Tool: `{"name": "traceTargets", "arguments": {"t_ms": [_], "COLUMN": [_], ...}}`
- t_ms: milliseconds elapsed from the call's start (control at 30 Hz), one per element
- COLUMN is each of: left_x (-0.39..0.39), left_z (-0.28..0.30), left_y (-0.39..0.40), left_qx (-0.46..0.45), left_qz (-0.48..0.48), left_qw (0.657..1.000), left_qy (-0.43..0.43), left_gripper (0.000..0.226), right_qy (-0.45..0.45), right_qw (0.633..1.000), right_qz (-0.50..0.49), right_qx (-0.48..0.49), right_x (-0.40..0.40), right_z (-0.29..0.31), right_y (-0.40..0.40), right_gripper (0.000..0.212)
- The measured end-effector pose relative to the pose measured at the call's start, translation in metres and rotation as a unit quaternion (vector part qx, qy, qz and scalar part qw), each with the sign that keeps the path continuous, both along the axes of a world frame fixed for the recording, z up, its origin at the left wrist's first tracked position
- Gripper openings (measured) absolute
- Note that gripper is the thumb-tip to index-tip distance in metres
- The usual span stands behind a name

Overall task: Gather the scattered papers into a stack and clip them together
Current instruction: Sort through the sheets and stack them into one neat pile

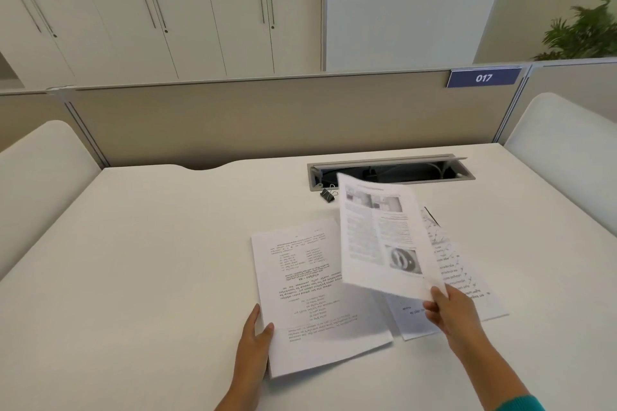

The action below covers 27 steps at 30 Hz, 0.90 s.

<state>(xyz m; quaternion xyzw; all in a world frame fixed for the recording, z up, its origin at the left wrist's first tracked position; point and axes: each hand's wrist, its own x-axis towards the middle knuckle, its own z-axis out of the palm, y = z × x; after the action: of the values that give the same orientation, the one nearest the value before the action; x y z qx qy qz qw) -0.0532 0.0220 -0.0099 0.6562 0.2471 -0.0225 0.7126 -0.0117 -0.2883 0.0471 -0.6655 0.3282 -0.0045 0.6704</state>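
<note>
Holding one printed page (384, 237) up off the desk (150, 243), the right hand (447, 314) pinches the page's near corner between thumb and fingers. That page has pictures on it, and it looks blurry, so it is likely on the move. The left hand (253, 340) rests at the near left edge of a text sheet (310, 294); its thumb lies on top of the paper, and I cannot tell if the fingers curl under it.

Just under and past the right hand's pinch, two more sheets (467, 280) lie spread out, partly on top of each other. Farther off, beyond the top of the lifted page, a black binder clip (328, 194) sits alone beside the open cable tray (390, 170).

So the job looks only just begun. One page is picked up. I think the papers are not one neat pile yet, and nothing is clipped. The sheets need squaring together, and then the clip must be fetched and squeezed on.
</note>
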Motion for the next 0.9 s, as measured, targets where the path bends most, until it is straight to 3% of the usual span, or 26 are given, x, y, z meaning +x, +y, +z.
{"name": "traceTargets", "arguments": {"t_ms": [133,433,667,900], "left_x": [0.001,0.001,0.001,0.002], "left_z": [-0.002,-0.004,-0.004,-0.005], "left_y": [0.001,0.001,0.0,0.0], "left_qx": [0.005,0.006,0.025,0.029], "left_qz": [-0.004,-0.002,-0.022,-0.026], "left_qw": [1.0,1.0,0.999,0.999], "left_qy": [-0.007,0.0,0.006,0.009], "left_gripper": [0.051,0.048,0.052,0.052], "right_qy": [0.01,0.008,0.024,0.051], "right_qw": [0.992,0.963,0.939,0.839], "right_qz": [0.086,0.212,0.255,0.321], "right_qx": [-0.089,-0.166,-0.228,-0.436], "right_x": [-0.008,-0.031,-0.035,-0.024], "right_z": [-0.015,-0.033,-0.033,-0.028], "right_y": [0.027,0.063,0.068,0.058], "right_gripper": [0.02,0.018,0.018,0.054]}}
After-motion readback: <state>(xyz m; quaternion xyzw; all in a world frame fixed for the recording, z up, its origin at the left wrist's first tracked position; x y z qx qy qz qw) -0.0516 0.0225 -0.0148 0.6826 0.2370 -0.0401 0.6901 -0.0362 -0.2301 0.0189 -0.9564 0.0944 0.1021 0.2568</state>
